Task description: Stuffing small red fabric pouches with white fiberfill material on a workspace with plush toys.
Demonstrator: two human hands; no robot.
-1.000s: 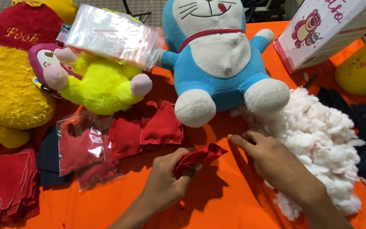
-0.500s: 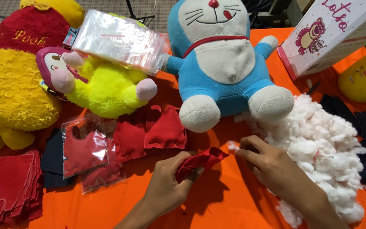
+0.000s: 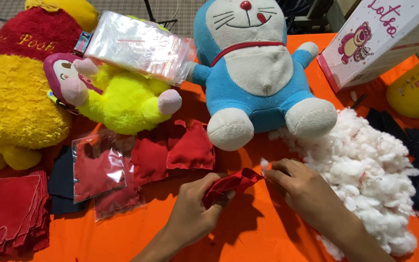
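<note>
Near the middle of the orange table point(image 3: 267, 237), a small red cloth pouch point(image 3: 231, 183) is held by the left hand point(image 3: 192, 213), whose fingers are closed on its near end, while the right hand point(image 3: 301, 187) is pinched at the pouch's far-right open mouth, seemingly on a tuft of white stuffing; whether that tuft is actually gripped cannot be told. The pouch is judged light, limp and easily crumpled, not fragile, so it is best gripped at the hem of its opening, where the mouth can be kept spread. The stuffing heap point(image 3: 364, 170), just right of the right hand, is judged very light, springy and clingy, best taken in small pinches. Four plush toys are counted at the far side: a large yellow and red bear point(image 3: 18, 97) at the left, a yellow toy with a pink face point(image 3: 117, 99), a blue and white cat point(image 3: 258, 73), and part of a yellow one point(image 3: 418, 85) at the right edge. Two filled red pouches point(image 3: 175, 153) lie beneath the toys, two clear bags point(image 3: 100, 170) hold red pieces, one bundle of clear bags point(image 3: 139, 46) rests on the yellow toy, one stack of red cloth squares point(image 3: 13, 213) lies near left, and one pink and white box point(image 3: 379, 41) stands far right.
</note>
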